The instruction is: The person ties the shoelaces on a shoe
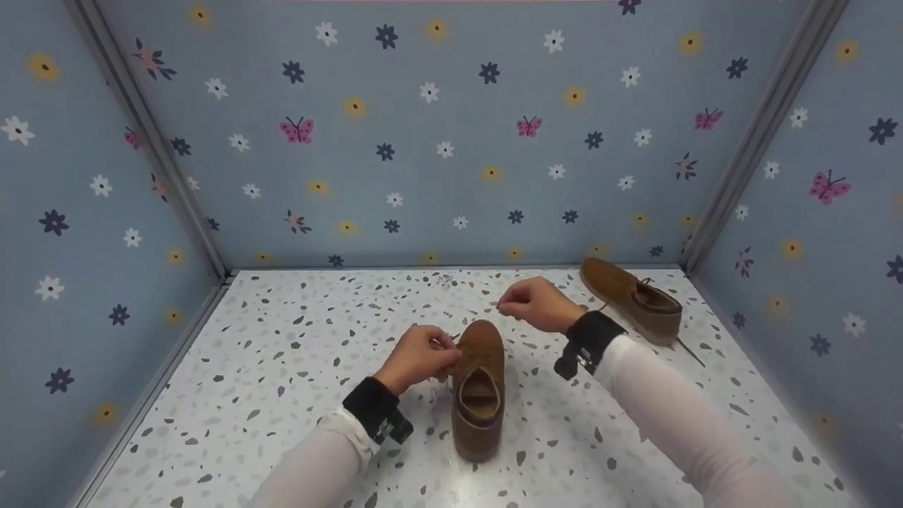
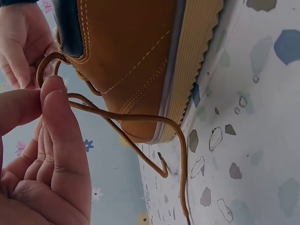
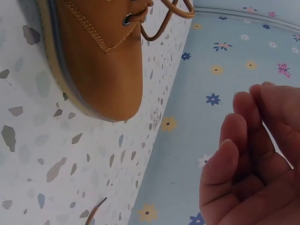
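Note:
A brown lace-up shoe (image 1: 477,430) stands on the speckled surface, toe pointing away from me. Beside its laced front, my left hand (image 1: 422,356) pinches the brown shoelace (image 2: 140,116) between thumb and fingers. A small loop rises above the pinch, and two loose lengths hang past the shoe's side in the left wrist view. Beyond the toe, to the right, my right hand (image 1: 540,305) is raised with loosely bent fingers. Its thumb and fingertips (image 3: 241,101) come close together, with no lace visible between them in the right wrist view.
A second brown shoe (image 1: 631,300) sits at the back right, one lace end trailing toward the near side. Blue patterned panels (image 1: 423,176) rise at the back and both sides of the white speckled surface (image 1: 282,395). Each wrist wears a black strap with a camera.

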Demonstrator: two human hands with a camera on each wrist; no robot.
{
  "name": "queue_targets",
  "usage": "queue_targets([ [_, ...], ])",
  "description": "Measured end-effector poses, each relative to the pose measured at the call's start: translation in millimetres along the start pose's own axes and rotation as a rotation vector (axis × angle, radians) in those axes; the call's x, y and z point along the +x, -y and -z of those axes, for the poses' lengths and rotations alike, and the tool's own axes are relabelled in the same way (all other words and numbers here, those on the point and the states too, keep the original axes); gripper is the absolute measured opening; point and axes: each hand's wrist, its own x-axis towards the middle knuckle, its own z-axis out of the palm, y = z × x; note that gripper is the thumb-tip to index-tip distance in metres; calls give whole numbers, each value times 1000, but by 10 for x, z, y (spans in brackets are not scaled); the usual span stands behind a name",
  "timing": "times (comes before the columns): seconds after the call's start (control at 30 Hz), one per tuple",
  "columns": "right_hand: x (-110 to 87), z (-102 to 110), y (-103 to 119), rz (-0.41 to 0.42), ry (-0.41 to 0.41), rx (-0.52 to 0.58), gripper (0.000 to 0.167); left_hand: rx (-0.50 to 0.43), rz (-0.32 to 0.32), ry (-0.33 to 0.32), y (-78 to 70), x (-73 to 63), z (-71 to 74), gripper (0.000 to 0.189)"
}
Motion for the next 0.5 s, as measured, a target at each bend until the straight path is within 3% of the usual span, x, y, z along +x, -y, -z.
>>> queue_targets([
  [0.33, -240, -239, -67, 54, 44, 35, 14, -159, 58, 6, 36, 19, 14, 12],
  [0.5, -333, -408, -4, 128, 84, 45, 9, -170, 77, -4, 24, 29, 7, 11],
])
